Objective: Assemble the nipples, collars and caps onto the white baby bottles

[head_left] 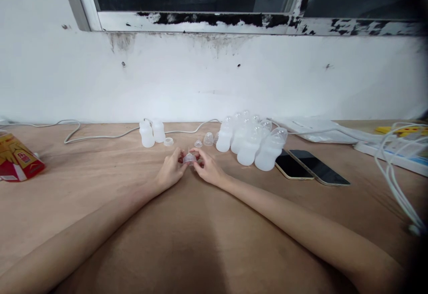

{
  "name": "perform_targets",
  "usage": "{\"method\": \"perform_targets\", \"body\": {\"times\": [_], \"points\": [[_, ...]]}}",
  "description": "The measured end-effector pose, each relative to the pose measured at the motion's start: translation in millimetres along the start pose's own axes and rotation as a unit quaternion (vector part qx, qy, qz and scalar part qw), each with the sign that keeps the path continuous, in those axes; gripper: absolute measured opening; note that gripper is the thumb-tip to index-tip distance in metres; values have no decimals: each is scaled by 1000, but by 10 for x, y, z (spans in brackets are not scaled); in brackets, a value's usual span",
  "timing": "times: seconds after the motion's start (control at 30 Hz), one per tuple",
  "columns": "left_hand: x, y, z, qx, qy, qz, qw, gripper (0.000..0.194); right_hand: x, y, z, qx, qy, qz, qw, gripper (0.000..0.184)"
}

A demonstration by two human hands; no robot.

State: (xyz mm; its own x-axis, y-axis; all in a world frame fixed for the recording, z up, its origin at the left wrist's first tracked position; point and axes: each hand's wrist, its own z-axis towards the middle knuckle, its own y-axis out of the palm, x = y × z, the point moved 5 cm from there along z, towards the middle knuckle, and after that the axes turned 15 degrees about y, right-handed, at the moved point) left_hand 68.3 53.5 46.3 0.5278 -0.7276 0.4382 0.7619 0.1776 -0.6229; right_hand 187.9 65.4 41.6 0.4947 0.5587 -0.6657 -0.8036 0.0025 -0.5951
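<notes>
My left hand [171, 170] and my right hand [209, 168] meet at the middle of the wooden table [100, 187], and both pinch one small clear plastic cap piece [189, 158] between their fingertips. Just beyond them lie a clear nipple piece [198, 143], a clear dome cap [208, 139] and a white ring [168, 141]. Two small white bottles without caps [151, 133] stand at the back left. A cluster of several capped white bottles [252, 144] stands to the right of my hands.
Two phones [309, 165] lie face up right of the bottles. A red and yellow packet [15, 158] sits at the left edge. White cables [397, 169] and a power strip [391, 151] crowd the right side. A white wall rises behind the table.
</notes>
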Motion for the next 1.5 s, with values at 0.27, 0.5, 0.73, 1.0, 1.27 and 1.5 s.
{"method": "perform_targets", "body": {"times": [0.27, 0.5, 0.73, 1.0, 1.27, 1.5], "points": [[-23, 25, -12, 18, -26, -7, 999, 11, 5, 34, 33, 12, 18, -27, 999, 22], [-68, 34, -29, 25, -37, -63, 997, 9, -47, 10, 47, 0, -24, -18, 1000, 23], [-5, 40, -56, -42, -48, 63, 996, 8, -56, 14, 43, 1, -19, -32, 999, 26], [-236, -354, -19, 128, 32, 183, 974, 44, 185, 63, 113, -68, 141, 182, 971, 27], [-1433, -871, -21, 268, -188, 50, 943, 75, 319, 123, 161, -104, 219, 347, 906, 32], [-1268, -723, -85, 198, -204, -24, 958, 45, 347, 95, 166, -71, 250, 374, 890, 29]]}}
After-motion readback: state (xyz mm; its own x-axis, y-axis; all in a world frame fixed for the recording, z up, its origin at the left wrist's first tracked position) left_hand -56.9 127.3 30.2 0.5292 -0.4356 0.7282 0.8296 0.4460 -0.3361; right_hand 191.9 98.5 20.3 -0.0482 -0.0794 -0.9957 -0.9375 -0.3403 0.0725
